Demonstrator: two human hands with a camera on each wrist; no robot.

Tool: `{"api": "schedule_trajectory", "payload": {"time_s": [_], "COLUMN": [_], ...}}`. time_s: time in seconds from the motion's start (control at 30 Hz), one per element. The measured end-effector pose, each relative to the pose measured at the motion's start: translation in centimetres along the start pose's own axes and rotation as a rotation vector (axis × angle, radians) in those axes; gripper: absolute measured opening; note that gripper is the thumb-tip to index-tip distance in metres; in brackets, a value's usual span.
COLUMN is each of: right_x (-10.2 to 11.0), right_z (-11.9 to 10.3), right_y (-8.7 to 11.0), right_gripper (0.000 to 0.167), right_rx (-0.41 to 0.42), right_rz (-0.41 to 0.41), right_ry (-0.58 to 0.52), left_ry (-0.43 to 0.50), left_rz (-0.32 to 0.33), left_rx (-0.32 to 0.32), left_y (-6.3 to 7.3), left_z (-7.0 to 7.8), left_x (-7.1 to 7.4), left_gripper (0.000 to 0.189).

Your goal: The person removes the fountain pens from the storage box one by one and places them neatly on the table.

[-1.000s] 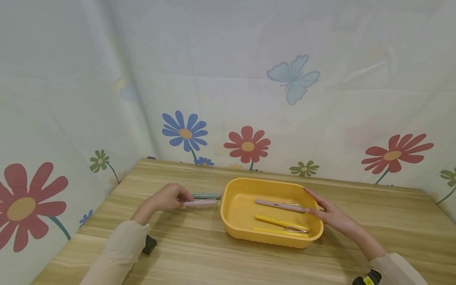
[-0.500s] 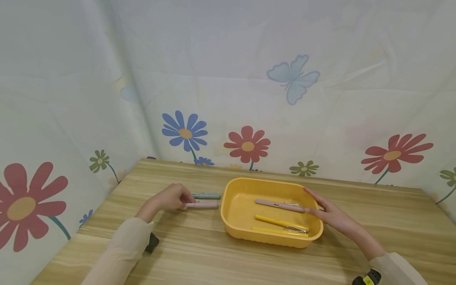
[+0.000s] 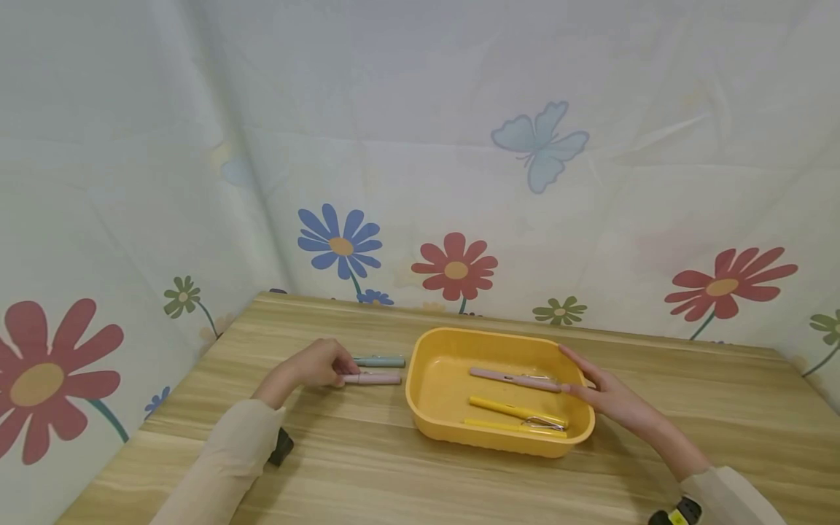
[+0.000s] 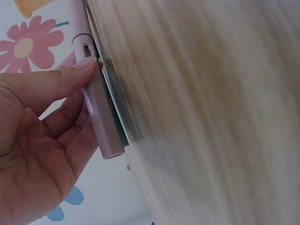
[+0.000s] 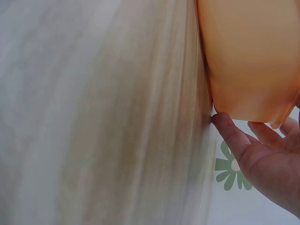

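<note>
My left hand (image 3: 319, 362) pinches a pale pink pen (image 3: 372, 378) between thumb and fingers, left of the basket. The left wrist view shows the thumb laid over the barrel of this pink pen (image 4: 104, 117), low by the tabletop. Just behind it lies a teal pen (image 3: 380, 361), partly hidden by the hand. The fingers of my right hand (image 3: 620, 401) are spread, fairly straight, against the right end of a yellow plastic basket (image 3: 485, 442). In the right wrist view its fingertips touch the outside of the basket (image 5: 253, 56).
Inside the basket lie a mauve pen (image 3: 505, 377) and two yellow pens, one (image 3: 508, 409) behind the other (image 3: 499, 426). The wooden table (image 3: 367, 474) ends at a flower-printed curtain (image 3: 394, 160) behind and to the left.
The pink pen in my left hand has turned, so its clip no longer shows along the top, and it sits slightly lower. The right hand and basket have stayed put.
</note>
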State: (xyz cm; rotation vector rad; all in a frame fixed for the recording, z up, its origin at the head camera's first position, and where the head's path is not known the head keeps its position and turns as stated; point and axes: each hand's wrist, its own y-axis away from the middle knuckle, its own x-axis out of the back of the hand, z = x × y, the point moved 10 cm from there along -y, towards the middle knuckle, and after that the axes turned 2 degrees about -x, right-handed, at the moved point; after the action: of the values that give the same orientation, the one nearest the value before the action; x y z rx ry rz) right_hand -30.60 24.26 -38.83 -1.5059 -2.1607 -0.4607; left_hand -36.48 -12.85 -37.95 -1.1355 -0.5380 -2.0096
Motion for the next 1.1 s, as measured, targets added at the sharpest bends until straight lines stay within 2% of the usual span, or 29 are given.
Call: {"api": "schedule_trajectory", "payload": {"time_s": [0.33,1.1], "right_x": [-0.04,0.07], "right_z": [0.09,-0.46], "right_y": [0.04,0.15], "right_gripper": [0.063,0.063], "right_rx": [-0.009,0.022], "right_rz": [-0.001,0.004], "right_ry": [0.002,0.027], "left_ry": [0.021,-0.013], "left_rz": [0.0,0.0], "left_rx": [0.013,0.027], "left_y": [-0.14,-0.33], "left_z": [-0.49,-0.62], "left_x": [-0.18,-0.31], "left_gripper": [0.02,0.022]}}
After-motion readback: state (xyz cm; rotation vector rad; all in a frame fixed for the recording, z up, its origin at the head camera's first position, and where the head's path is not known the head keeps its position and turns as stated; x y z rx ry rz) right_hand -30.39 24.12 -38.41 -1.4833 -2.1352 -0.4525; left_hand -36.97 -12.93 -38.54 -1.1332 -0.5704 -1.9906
